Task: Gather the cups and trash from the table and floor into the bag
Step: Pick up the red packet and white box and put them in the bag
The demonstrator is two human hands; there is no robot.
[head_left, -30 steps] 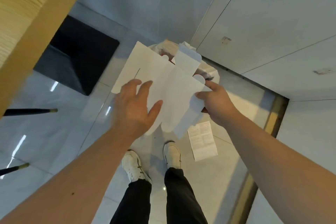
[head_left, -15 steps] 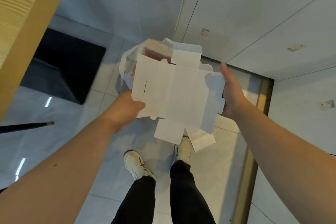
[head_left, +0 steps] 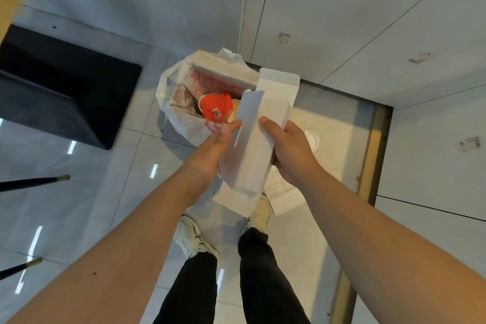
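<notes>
A flattened white cardboard box (head_left: 259,139) is folded lengthwise and pressed between both hands. My left hand (head_left: 214,151) grips its left side, my right hand (head_left: 289,151) its right side. Just beyond them a white plastic bag (head_left: 181,102) with red print stands open on the floor. Inside it lie a red paper cup (head_left: 217,109) and other packaging. The box's top end hangs over the bag's right rim. A printed paper sheet (head_left: 284,193) lies on the floor under my right hand. A clear plastic lid (head_left: 313,139) lies beside it.
A black block-shaped stool (head_left: 65,92) stands on the floor at the left. Two thin dark chair legs (head_left: 34,183) reach in from the left edge. White cabinet panels (head_left: 355,21) and a brass floor strip (head_left: 368,166) run along the right. My feet (head_left: 196,238) stand below the hands.
The box was spread flat between my hands; now it is folded into a narrow strip and held closer to the bag's opening. The view has tilted, showing the bag's contents.
</notes>
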